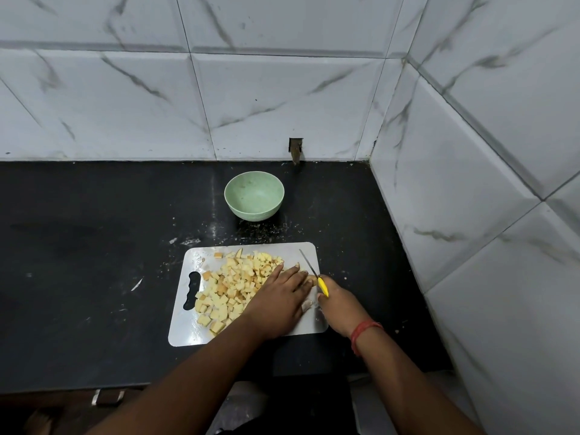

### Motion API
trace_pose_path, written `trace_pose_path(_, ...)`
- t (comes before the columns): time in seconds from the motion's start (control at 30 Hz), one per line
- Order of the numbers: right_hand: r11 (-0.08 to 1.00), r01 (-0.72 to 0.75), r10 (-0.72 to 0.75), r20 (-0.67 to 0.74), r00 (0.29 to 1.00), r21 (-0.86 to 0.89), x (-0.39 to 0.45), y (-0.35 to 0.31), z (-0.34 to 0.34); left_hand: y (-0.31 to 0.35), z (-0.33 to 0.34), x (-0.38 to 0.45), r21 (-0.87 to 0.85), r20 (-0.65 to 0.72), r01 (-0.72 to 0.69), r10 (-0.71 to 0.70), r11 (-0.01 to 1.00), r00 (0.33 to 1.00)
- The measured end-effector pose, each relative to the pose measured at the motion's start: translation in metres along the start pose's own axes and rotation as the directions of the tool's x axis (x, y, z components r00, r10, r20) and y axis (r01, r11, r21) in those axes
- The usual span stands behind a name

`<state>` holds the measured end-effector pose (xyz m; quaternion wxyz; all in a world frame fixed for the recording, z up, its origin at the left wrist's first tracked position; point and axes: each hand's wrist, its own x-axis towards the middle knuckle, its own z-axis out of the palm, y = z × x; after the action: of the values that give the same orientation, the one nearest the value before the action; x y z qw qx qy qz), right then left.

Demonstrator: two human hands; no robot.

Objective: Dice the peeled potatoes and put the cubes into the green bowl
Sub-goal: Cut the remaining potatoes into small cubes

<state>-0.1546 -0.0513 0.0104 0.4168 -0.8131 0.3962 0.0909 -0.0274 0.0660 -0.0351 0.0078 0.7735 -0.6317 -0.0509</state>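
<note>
Gripping a yellow-handled knife point(316, 277), the right hand point(337, 304) holds its blade tip-up over the white cutting board point(188, 328) on the black counter point(94, 246). The left hand point(279, 299) lies flat, fingers straight, against the heap of potato cubes point(233, 287). The green bowl point(254, 196) stands beyond the board, apart from it.

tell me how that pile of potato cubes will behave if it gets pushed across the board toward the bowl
The potato cubes are loose and flat-sided, so they would probably slide and tumble rather than roll. The cutting board looks smooth, so they may scatter sideways. They look light, and some could spill before reaching the green bowl.
</note>
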Motion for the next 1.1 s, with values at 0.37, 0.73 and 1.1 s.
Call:
trace_pose_path(0.37, 0.999, 0.002, -0.004, 0.026, 1.0, 0.054, -0.002, -0.003, -0.004, 0.003, 0.005, -0.004, -0.009, -0.039, -0.002, 0.002, 1.0, 0.999)
trace_pose_path(0.73, 0.992, -0.091, 0.096, -0.058, 0.994, 0.087, -0.017, -0.001, -0.011, 0.006, 0.001, -0.003, -0.031, -0.019, 0.032, -0.033, 0.999, 0.999)
trace_pose_path(1.1, 0.962, -0.111, 0.126, 0.046, 0.991, -0.248, -0.034, -0.005, -0.001, 0.007, 0.002, -0.003, -0.019, -0.001, 0.043, -0.043, 0.999, 0.999)
